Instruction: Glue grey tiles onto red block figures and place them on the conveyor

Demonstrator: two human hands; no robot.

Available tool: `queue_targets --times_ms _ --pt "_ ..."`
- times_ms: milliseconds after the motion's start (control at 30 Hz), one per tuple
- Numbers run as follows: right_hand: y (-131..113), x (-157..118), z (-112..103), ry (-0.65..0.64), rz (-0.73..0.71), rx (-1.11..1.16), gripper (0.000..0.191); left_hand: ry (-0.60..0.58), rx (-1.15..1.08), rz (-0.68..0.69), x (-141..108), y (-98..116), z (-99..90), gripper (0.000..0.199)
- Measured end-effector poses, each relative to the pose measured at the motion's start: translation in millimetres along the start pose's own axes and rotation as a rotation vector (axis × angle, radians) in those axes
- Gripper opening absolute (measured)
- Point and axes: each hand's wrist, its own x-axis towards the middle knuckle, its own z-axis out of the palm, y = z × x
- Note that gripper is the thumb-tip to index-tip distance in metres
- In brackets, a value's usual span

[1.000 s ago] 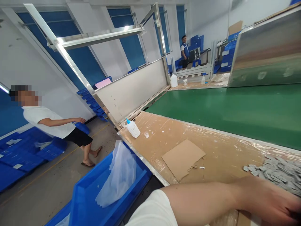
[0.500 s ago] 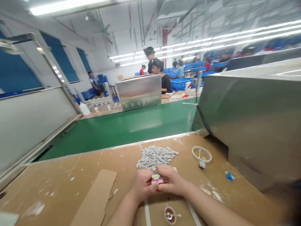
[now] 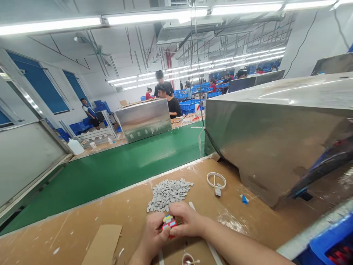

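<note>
A small red toy piece with yellow, blue and grey parts (image 3: 169,222) is pinched between both hands, low in the middle of the view. My left hand (image 3: 156,230) grips its left side, with the thumb at its lower edge. On the other side, my right hand (image 3: 187,220) is closed on it, the thumb near its lower front. Fingers hide part of the piece. Just beyond the hands lies a heap of small grey plastic pieces (image 3: 168,194). Nearer to me is a small cup (image 3: 188,258) with a stick in it, cut off by the lower edge.
A white ring (image 3: 216,180) and a blue scrap (image 3: 244,199) lie to the right on the brown table. Cardboard (image 3: 103,243) lies left. Beyond runs a green conveyor belt (image 3: 132,158). A large metal housing (image 3: 264,147) stands right, a blue bin (image 3: 331,239) lower right. People are in the background.
My view has swung to the right, so the scene sits further left and the blue bin has come into view. Both hands still hold the red toy piece.
</note>
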Motion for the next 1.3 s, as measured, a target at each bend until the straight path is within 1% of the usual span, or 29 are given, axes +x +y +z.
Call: queue_targets --times_ms 67,200,367,533,667,733,833,900,1067,1167,1300 --pt "-1 1 -1 0.007 0.011 0.018 0.076 0.001 0.005 -0.011 1 2 -1.2 0.077" --pt "-6 2 -4 0.008 0.066 0.045 0.076 0.045 0.011 -0.022 4 5 -4.1 0.075" --pt "-8 3 -7 0.051 0.094 0.076 0.072 0.087 -0.024 -0.064 8 9 -7.8 0.071" --pt "-5 3 -7 0.087 0.088 0.063 0.068 0.068 -0.020 -0.099 7 8 -10.2 0.067" --pt "-8 1 -10 0.109 0.076 0.037 0.066 0.070 0.014 -0.125 4 6 -15.6 0.058" --pt "-9 0 -12 0.106 0.055 0.039 0.063 0.074 0.044 -0.088 4 6 -18.7 0.057" --pt "-5 -2 -12 0.117 0.037 0.070 0.061 0.085 0.043 0.024 6 5 -21.6 0.058" --pt "-1 -3 -10 0.116 0.052 0.115 0.062 0.112 0.031 0.064 8 6 -22.3 0.059" --pt "5 -6 -3 0.129 0.141 0.301 0.059 0.147 0.025 0.082 11 10 -23.1 0.057" --pt "4 -7 1 0.116 0.199 0.485 0.060 0.161 0.038 0.086 11 11 -25.0 0.052" --pt "2 -6 5 0.092 0.326 0.764 0.068 0.170 0.087 0.074 10 10 -27.0 0.047"
